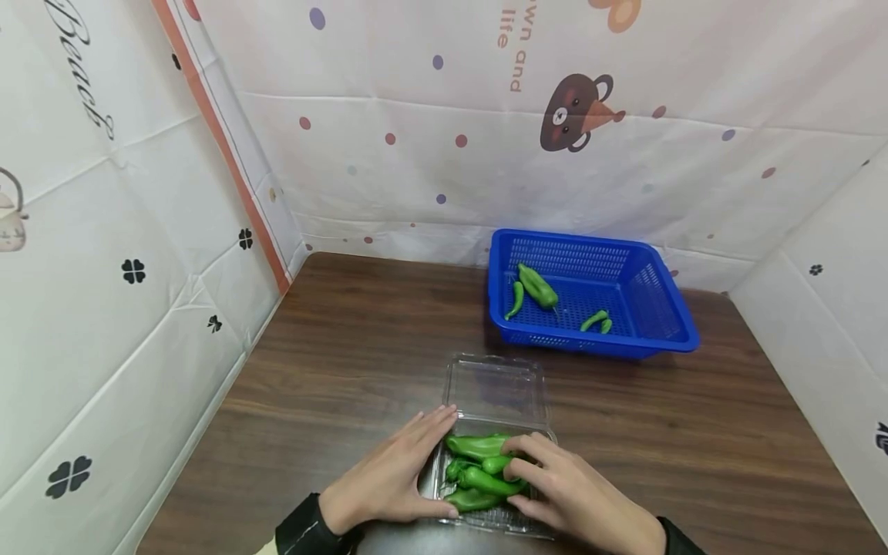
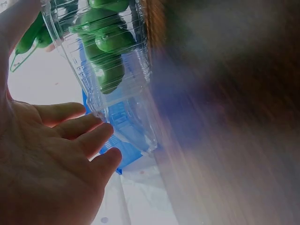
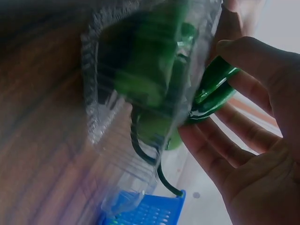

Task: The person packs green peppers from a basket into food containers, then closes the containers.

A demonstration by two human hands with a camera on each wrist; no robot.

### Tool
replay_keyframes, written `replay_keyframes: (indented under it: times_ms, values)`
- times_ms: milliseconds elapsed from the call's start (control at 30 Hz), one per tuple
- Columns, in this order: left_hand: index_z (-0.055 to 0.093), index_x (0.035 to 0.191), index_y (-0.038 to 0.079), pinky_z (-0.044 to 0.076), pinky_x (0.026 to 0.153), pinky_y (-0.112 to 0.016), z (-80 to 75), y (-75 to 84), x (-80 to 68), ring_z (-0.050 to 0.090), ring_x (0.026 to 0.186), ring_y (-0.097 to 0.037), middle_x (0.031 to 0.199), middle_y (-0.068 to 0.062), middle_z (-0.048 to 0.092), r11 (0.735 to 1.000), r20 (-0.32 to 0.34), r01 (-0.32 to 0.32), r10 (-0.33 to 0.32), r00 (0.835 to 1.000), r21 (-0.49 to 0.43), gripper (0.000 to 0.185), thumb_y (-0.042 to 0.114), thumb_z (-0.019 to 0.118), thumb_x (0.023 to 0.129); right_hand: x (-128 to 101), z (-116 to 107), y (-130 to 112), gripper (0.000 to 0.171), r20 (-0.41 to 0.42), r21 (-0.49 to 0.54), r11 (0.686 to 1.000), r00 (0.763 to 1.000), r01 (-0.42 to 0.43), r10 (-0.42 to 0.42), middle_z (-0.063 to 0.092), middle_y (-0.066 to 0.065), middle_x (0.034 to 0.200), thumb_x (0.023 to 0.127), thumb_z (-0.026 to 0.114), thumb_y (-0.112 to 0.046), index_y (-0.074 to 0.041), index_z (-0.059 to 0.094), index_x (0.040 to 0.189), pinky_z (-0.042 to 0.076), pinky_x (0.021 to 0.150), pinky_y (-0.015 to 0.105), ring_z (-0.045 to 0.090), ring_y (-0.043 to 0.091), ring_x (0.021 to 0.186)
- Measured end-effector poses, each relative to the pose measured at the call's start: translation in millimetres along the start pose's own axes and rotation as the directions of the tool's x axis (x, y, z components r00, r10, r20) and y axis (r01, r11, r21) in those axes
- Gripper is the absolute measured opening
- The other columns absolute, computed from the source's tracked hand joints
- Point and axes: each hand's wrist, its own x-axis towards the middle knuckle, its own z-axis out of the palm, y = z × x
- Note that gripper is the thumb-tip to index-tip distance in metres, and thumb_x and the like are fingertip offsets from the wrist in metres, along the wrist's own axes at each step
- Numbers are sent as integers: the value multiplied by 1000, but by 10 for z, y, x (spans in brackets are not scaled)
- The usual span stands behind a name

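Note:
A clear plastic clamshell box [image 1: 509, 526] lies on the table with its lid [image 1: 494, 389] folded back, away from me. Several green peppers [image 1: 484, 481] lie inside it. My left hand [image 1: 390, 476] is at the box's left side, thumb and straight fingers spread along its edge. From the right, my right hand [image 1: 572, 484] reaches over the box with bent fingers. In the right wrist view its thumb and fingers hold a shiny green pepper [image 3: 213, 89] at the rim. The left wrist view shows more peppers [image 2: 110, 40] through the clear wall.
Behind the box, at the back right, stands a blue plastic basket [image 1: 627, 339] with a large green pepper [image 1: 537, 287] and several small ones. Printed cloth [image 1: 416, 169] hangs behind and at both sides of the brown wooden table [image 1: 333, 339].

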Motion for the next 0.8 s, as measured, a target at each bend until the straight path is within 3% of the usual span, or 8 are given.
replay_keyframes:
  times_ms: [100, 333, 800]
  values:
    - [24, 162, 1, 27, 121, -53, 9, -7, -3, 30, 152, -35, 170, -7, 21, 1000, 0, 2, -2, 1000, 1, 119, 66, 79, 79, -16, 35, -23, 34, 7, -16, 1000, 1000, 9, -9, 58, -5, 126, 84, 86, -16, -22, 64, 109, 50, 86, 20, 56, 7, 108]
    - [25, 162, 2, 27, 121, -52, 29, -16, -19, 29, 152, -33, 170, -6, 21, 1000, -6, 8, -8, 1000, 11, 118, 69, 77, 80, -81, 102, -61, 29, 114, 25, 998, 992, -61, 58, 58, -9, 123, 91, 81, -17, -25, 64, 114, 48, 84, 14, 52, 2, 107]
    - [31, 161, 4, 26, 122, -51, 51, -41, -41, 28, 153, -30, 170, -1, 20, 999, -6, 53, -53, 999, -6, 114, 74, 71, 81, -82, 42, -51, 26, 154, -47, 998, 987, -50, 56, 65, -12, 123, 91, 80, -25, -26, 70, 115, 50, 84, 21, 53, 5, 106]
